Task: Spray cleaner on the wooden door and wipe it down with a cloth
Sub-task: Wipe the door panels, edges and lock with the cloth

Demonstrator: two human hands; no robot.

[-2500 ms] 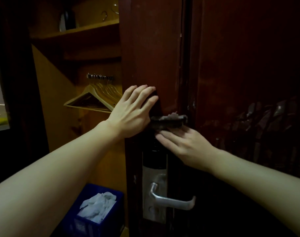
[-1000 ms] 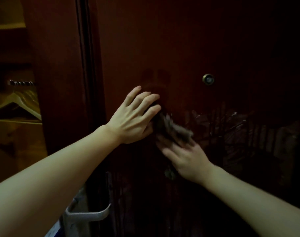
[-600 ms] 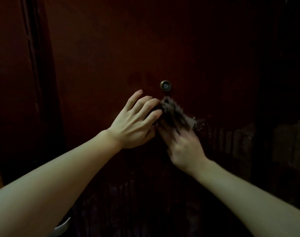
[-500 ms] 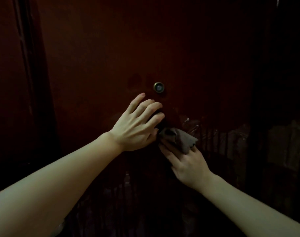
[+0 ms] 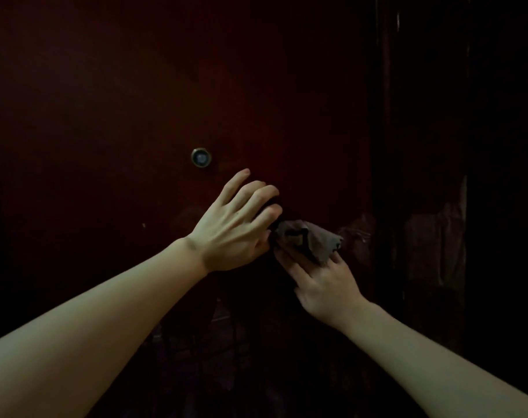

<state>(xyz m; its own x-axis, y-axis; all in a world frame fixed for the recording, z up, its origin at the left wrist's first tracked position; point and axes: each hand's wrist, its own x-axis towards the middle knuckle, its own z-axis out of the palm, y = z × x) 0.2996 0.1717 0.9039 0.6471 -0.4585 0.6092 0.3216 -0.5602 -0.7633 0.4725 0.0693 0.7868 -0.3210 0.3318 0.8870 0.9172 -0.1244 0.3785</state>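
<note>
The dark red-brown wooden door (image 5: pixel 112 95) fills the dim view. My right hand (image 5: pixel 323 282) presses a small crumpled grey-brown cloth (image 5: pixel 309 239) against the door, right of centre, with the cloth bunched over its fingertips. My left hand (image 5: pixel 235 224) lies beside it, fingers spread flat on the wood and touching the cloth's left edge. No spray bottle is in view.
A brass peephole (image 5: pixel 201 157) sits in the door, up and left of my left hand. The door's right edge and dark frame (image 5: pixel 386 146) run vertically just right of the cloth. Faint shiny streaks (image 5: pixel 356 233) show on the wood near that edge.
Both hands and the cloth have slid rightward across the door, from the handle side past the peephole toward the right edge. The handle and wardrobe have left the view.
</note>
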